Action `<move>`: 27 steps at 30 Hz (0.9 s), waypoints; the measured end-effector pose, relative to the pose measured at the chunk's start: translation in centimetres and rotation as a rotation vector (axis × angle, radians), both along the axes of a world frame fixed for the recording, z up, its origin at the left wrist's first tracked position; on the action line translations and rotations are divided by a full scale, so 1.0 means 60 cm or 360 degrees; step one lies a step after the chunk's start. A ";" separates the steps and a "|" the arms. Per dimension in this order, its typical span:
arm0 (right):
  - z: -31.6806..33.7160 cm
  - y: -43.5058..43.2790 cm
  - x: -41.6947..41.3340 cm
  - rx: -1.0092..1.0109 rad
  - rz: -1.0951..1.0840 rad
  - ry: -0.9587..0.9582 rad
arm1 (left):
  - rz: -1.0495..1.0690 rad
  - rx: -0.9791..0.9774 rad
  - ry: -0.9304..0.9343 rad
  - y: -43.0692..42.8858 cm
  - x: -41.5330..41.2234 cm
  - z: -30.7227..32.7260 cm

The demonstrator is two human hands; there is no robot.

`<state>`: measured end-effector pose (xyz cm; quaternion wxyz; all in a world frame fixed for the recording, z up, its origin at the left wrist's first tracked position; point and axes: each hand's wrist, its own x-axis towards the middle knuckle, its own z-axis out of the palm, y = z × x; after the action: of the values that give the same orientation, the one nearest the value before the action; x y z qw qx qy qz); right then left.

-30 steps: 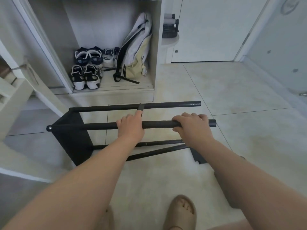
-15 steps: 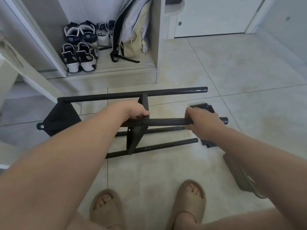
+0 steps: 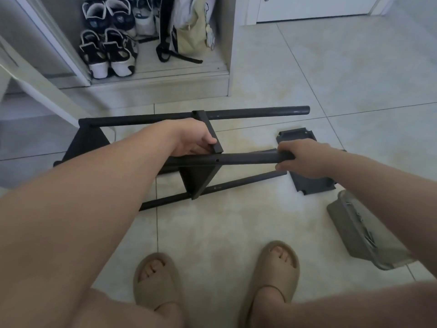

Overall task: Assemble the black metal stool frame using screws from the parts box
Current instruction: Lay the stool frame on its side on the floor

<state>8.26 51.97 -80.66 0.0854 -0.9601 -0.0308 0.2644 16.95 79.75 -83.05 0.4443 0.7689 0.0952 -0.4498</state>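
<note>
The black metal stool frame [image 3: 248, 113] lies on its side on the tiled floor, its tube legs running left to right. My left hand [image 3: 192, 140] grips the flat black crossbar near the middle of the frame. My right hand [image 3: 305, 158] grips the right end of the nearest upper leg tube [image 3: 246, 159]. A small screw hole shows in that tube beside the crossbar end. The grey parts box [image 3: 361, 233] sits on the floor at the right, partly behind my right forearm, with a few screws visible inside.
A flat black plate [image 3: 298, 136] lies on the floor under my right hand. An open cabinet holds shoes [image 3: 108, 53] and a bag [image 3: 189, 31]. A white slanted board [image 3: 42, 84] stands at the left. My feet in tan slippers [image 3: 156, 282] stand near the frame.
The view has tilted downward and closer. My left hand went from the leg tube to the crossbar, my right hand slid to the tube's right end, and the frame rolled over, showing the crossbar.
</note>
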 end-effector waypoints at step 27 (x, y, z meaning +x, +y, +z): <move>-0.010 0.042 -0.028 0.0275 0.0117 0.0218 | 0.0209 0.0150 -0.0401 -0.052 -0.056 -0.040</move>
<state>6.61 54.47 -81.24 0.1601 -0.9271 -0.0829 0.3286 13.59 76.62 -85.44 0.4446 0.8314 0.1098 -0.3146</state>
